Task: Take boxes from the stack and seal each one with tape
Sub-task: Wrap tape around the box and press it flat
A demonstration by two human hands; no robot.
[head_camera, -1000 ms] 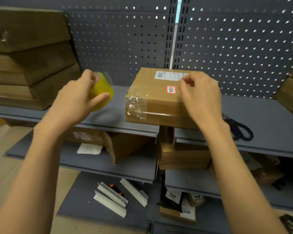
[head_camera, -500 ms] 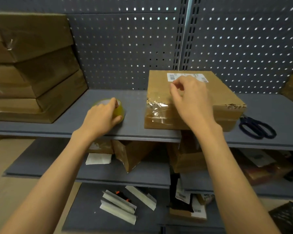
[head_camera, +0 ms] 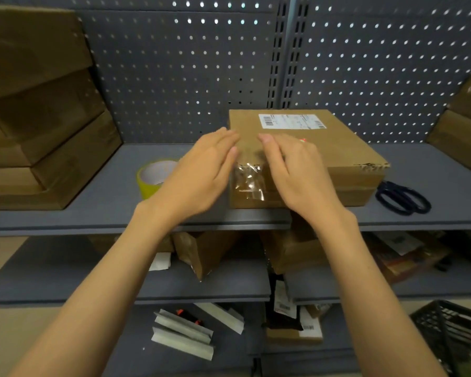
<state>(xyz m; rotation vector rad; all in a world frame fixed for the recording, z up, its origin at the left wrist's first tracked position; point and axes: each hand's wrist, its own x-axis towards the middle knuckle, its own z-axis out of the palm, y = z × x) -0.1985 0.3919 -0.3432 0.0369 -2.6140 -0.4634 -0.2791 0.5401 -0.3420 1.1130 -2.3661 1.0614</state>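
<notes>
Crinkled tape (head_camera: 248, 183) half-hidden between hands (head_camera: 291, 172)

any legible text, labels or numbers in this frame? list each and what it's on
None can be quoted; all print is too small or blurred.
White shipping label on top of the box: barcodes and lines of print, unreadable.
Red sticker on the box, mostly hidden by the right hand: unreadable.
Barcode tags on packages on the bottom shelf: unreadable.
Tape roll: no print visible.
</notes>
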